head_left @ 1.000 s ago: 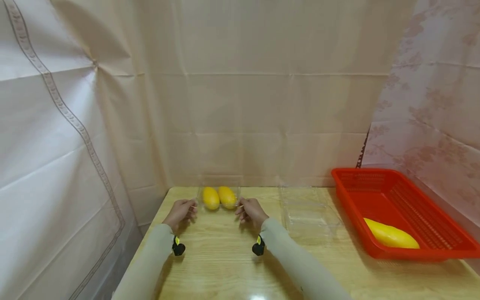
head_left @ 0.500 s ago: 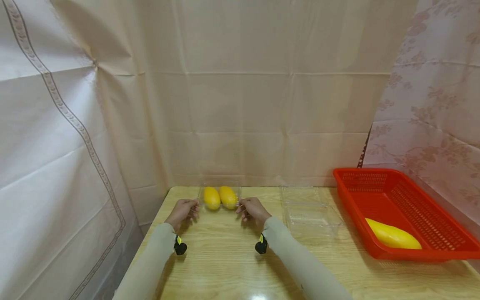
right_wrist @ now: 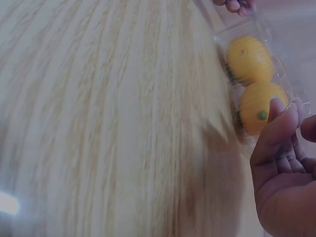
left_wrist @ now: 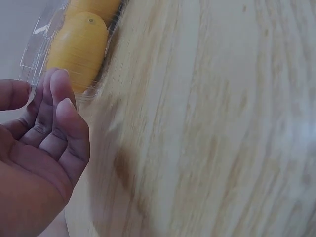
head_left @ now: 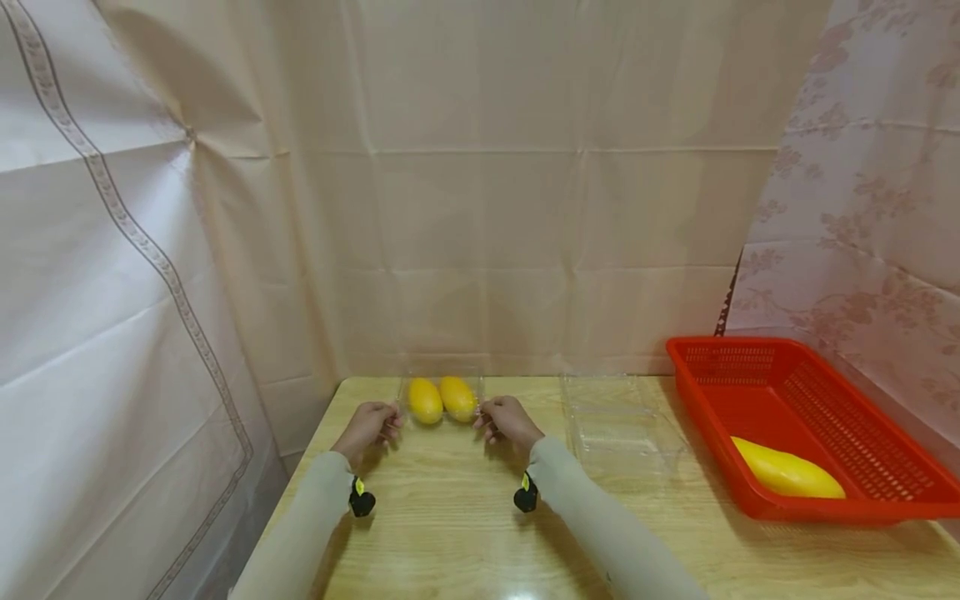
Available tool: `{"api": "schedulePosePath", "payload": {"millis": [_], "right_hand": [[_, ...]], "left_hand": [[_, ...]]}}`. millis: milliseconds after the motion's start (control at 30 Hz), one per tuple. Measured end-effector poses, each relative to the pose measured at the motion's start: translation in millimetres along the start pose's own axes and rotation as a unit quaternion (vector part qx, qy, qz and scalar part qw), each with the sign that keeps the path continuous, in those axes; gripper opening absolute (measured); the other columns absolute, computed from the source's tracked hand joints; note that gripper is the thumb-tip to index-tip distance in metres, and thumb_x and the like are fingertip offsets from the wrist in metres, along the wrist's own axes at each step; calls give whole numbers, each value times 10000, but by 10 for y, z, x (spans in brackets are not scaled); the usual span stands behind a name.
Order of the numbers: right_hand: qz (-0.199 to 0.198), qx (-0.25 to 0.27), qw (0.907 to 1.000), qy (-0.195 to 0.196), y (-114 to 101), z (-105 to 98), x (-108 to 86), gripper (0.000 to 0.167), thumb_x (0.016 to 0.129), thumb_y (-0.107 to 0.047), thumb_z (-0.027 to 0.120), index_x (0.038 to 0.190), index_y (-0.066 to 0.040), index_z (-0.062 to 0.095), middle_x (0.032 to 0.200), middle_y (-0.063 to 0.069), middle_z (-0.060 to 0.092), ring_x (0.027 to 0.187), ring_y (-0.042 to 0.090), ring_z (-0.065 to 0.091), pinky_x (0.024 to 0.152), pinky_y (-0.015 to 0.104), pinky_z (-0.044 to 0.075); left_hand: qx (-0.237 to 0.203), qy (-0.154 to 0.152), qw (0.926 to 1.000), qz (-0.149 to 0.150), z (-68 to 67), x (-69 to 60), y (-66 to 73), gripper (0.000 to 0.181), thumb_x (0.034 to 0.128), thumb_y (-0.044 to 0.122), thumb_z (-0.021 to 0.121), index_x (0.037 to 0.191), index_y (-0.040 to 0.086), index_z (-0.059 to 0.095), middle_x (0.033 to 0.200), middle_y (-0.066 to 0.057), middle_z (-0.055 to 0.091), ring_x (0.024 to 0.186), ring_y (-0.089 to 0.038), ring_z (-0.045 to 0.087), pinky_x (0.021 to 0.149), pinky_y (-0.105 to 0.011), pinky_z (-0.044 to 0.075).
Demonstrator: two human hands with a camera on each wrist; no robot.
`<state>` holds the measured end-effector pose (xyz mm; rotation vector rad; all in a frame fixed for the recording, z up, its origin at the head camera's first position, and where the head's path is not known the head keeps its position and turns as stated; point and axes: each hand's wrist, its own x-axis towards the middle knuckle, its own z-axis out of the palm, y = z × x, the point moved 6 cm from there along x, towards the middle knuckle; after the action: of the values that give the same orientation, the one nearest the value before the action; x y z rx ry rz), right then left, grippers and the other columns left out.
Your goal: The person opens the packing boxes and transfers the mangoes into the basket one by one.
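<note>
A clear plastic fruit box (head_left: 442,372) lies at the back left of the table. Side by side inside it are two smooth yellow oval fruits, the left one (head_left: 425,402) and the right one (head_left: 458,398); the right wrist view shows a green stem spot on one. My left hand (head_left: 371,428) is at the box's left end, its thumb and fingertips pinching the edge (left_wrist: 32,88). At the opposite end, my right hand (head_left: 510,422) pinches the corner of the rim with thumb and fingers. Whether the lid is fastened cannot be made out.
Another clear plastic container (head_left: 615,417) lies on the wooden table (head_left: 442,525) to the right. Beyond it stands a red plastic basket (head_left: 750,492) holding a long yellow fruit (head_left: 787,472). Cloth curtains (head_left: 480,208) hang behind the table and at both sides.
My left hand has shifted very slightly right toward the box. Otherwise both hands, the fruits and the basket keep their places, apart from a slight shift of the whole head view.
</note>
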<state>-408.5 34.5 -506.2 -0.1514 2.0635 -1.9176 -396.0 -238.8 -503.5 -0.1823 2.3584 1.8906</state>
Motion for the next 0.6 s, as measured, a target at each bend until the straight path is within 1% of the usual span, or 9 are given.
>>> {"api": "schedulePosePath", "payload": {"millis": [167, 300, 433, 600], "right_hand": [[-129, -10, 9999, 14, 24, -42, -17, 322, 1099, -161, 460, 1168, 97, 640, 911, 151, 705, 550, 73, 526, 496, 199, 474], [-238, -41, 9997, 36, 30, -88, -51, 311, 1088, -153, 476, 1141, 98, 651, 901, 147, 703, 544, 70, 522, 491, 201, 469], [-277, -82, 9995, 94, 31, -129, -107, 286, 1078, -152, 489, 1116, 79, 654, 899, 141, 702, 550, 74, 519, 493, 200, 464], [-277, -35, 9996, 59, 8, -152, -215, 273, 1080, -148, 486, 1112, 75, 641, 887, 130, 696, 561, 76, 509, 499, 196, 454]], "left_hand": [[-52, -80, 9999, 107, 33, -28, 0, 341, 1110, 175, 458, 1157, -128, 608, 908, -114, 672, 669, -143, 612, 556, -243, 477], [5, -214, 9996, 197, 62, -57, 7, 346, 1107, 179, 467, 1154, -132, 612, 918, -131, 671, 683, -153, 618, 562, -247, 478], [83, -340, 9990, 261, 98, -101, 24, 348, 1104, 182, 474, 1152, -135, 611, 935, -160, 673, 697, -175, 624, 572, -253, 488], [103, -454, 9983, 343, 141, -173, 44, 333, 1105, 151, 463, 1162, -150, 596, 953, -189, 666, 706, -186, 623, 584, -259, 490]]}}
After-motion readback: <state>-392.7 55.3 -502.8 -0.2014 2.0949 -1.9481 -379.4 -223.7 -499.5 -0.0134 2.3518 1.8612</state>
